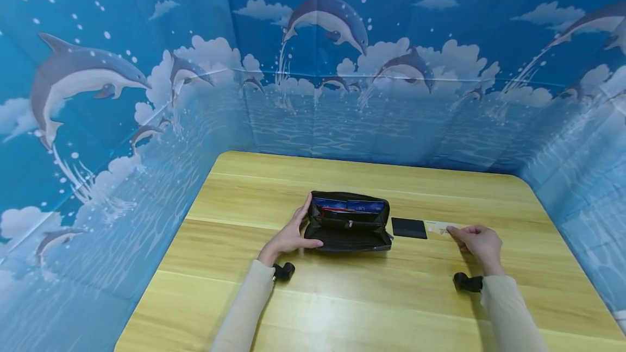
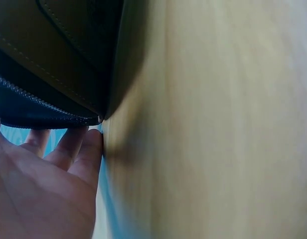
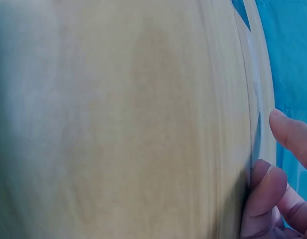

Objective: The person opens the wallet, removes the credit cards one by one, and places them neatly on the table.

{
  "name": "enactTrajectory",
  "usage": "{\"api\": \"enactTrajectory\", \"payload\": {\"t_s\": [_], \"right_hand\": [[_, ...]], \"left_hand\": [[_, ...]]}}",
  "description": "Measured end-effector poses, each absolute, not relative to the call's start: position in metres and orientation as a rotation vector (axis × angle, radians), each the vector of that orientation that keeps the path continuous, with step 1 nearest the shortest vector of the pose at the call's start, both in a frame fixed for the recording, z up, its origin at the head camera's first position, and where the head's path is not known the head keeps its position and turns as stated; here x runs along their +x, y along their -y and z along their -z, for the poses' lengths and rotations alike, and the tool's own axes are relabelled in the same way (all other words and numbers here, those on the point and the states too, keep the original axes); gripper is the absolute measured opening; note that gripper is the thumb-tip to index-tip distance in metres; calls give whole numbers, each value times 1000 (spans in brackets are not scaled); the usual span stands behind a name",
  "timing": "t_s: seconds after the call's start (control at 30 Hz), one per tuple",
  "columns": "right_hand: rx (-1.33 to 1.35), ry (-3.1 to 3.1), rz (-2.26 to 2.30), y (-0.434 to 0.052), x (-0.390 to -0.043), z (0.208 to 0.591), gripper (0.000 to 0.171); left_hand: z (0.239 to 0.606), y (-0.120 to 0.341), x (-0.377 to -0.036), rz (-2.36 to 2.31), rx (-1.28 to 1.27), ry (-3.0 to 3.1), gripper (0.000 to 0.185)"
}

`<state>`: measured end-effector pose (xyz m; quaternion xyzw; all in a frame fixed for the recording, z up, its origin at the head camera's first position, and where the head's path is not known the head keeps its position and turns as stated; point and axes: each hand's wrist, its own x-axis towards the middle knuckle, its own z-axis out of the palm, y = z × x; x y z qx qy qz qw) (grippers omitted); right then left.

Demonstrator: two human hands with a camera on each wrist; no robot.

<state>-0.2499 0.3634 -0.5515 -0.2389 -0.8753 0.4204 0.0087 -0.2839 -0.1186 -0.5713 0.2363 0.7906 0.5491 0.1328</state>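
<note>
A black zip wallet lies spread wide on the table, with blue cards and a red edge in its upper slots. My left hand is at its left end, thumb on the lower flap, fingers stretched along the upper side. The left wrist view shows those fingers behind the wallet's zipped edge. To the right, my right hand pinches the right end of a pale yellow printed card at table level. Between that card and the wallet lies a flat black rectangle.
The wooden table has rounded far corners. Blue dolphin-printed curtains hang behind it and on both sides. A black device is worn on the left wrist, another on the right.
</note>
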Motion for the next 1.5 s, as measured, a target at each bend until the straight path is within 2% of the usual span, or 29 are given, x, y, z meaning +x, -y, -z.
{"api": "enactTrajectory", "payload": {"t_s": [0.17, 0.27, 0.6, 0.77, 1.1, 1.5], "right_hand": [[-710, 2711, -1139, -356, -253, 550, 62], [-588, 2625, -1056, -339, -260, 541, 56], [261, 2456, -928, -238, -287, 483, 23], [538, 2460, -943, -193, -293, 469, 16], [750, 2672, -862, -143, -312, 478, 18], [744, 2722, -580, -129, -321, 479, 31]], "left_hand": [[573, 119, -284, -1588, 698, -2293, 114], [574, 119, -284, -1584, 696, -2299, 114], [569, 116, -284, -1593, 694, -2296, 115], [568, 115, -285, -1583, 710, -2295, 116], [571, 118, -283, -1568, 686, -2307, 116], [573, 116, -285, -1576, 693, -2323, 118]]}}
